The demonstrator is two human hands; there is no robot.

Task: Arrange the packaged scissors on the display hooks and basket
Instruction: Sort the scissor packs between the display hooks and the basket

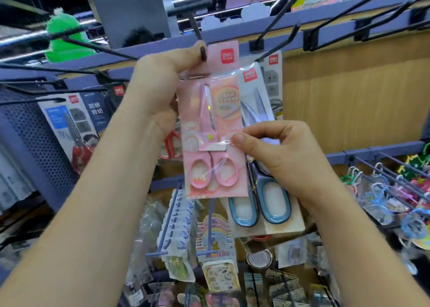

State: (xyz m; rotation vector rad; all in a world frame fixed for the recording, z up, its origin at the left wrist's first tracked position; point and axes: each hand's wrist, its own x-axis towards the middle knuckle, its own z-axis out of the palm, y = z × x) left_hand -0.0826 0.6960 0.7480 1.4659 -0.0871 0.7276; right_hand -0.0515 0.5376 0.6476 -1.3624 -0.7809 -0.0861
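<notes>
**Desk:** Where is the pack on your feed?

**Me:** The pink scissors pack (pixel 214 129) is mid-frame and upright, blades up and handles down, held in front of the shelf rail (pixel 290 28). My left hand (pixel 160 80) pinches its top left corner, thumb on the front of the card and fingers curled behind it.

**Desk:** And your right?

**Me:** My right hand (pixel 279 153) is lower, on the pack's right edge about halfway down. The thumb tip presses the clear film and the other fingers are curled in behind the edge, so it is a pinch. Those fingers lie across a blue-handled scissors pack (pixel 263 204), which sits just behind and to the right of the pink one and is partly covered by it.

**Desk:** Is either one hung?

**Me:** A display hook (pixel 196 30) points toward me just above the pink pack's top edge, but I can't tell whether they touch. The blue pack's hang point is hidden, so I can't tell there either. A grey pack (pixel 274 78) hangs behind it.

**Desk:** What's around them?

**Me:** At far left a red-handled scissors pack (pixel 74 129) hangs in front of a perforated panel (pixel 30 132). More side hooks (pixel 310 39) stick out from the rail at upper right, over a wooden back panel (pixel 349 97). Lower down and nearer to me, sticker packs (pixel 218 232) hang on blue pegs.
</notes>
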